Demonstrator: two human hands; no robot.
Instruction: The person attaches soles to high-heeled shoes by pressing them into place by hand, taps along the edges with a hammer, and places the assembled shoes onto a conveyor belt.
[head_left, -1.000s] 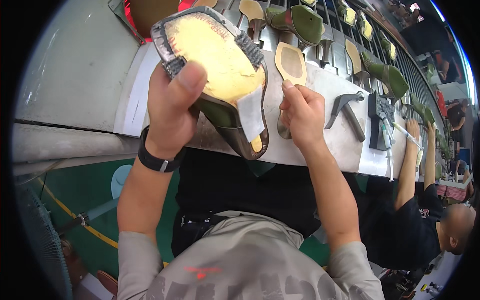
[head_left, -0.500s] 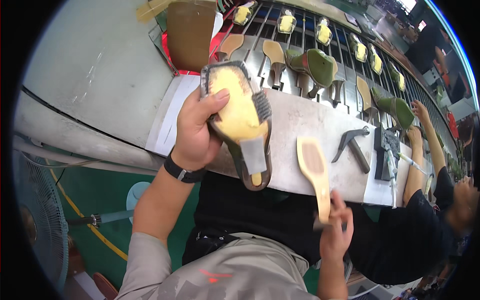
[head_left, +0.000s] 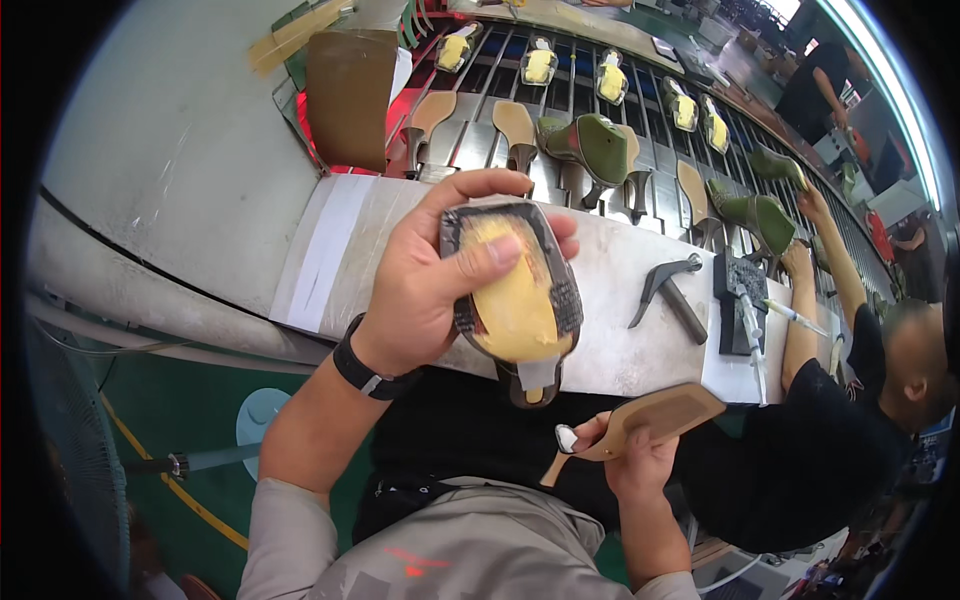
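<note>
My left hand (head_left: 415, 285) grips a shoe upper on its last (head_left: 515, 315), underside facing up, with the thumb pressed on its yellow coated bottom. The upper's toe end points away from me and its narrow heel end toward me. Lower and to the right, my right hand (head_left: 643, 465) is closed around a tan shoe sole (head_left: 668, 415) in front of the bench edge. Its broad end points up to the right. A heel with a whitish tip (head_left: 567, 438) sticks out by the fingers. The shoe upper and the sole are apart.
On the bench (head_left: 620, 250) lie a hammer (head_left: 683, 308) and a black block (head_left: 735, 325) with syringe-like applicators (head_left: 750, 335). Beyond, a rod conveyor (head_left: 500, 75) carries several soles, uppers and green shoes (head_left: 590, 150). A co-worker's arms (head_left: 838, 255) reach in at right. A fan stands at left.
My right hand has lifted the sole off the bench edge and turned it, broad end to the upper right. My left hand has turned the shoe upper and moved it slightly right.
</note>
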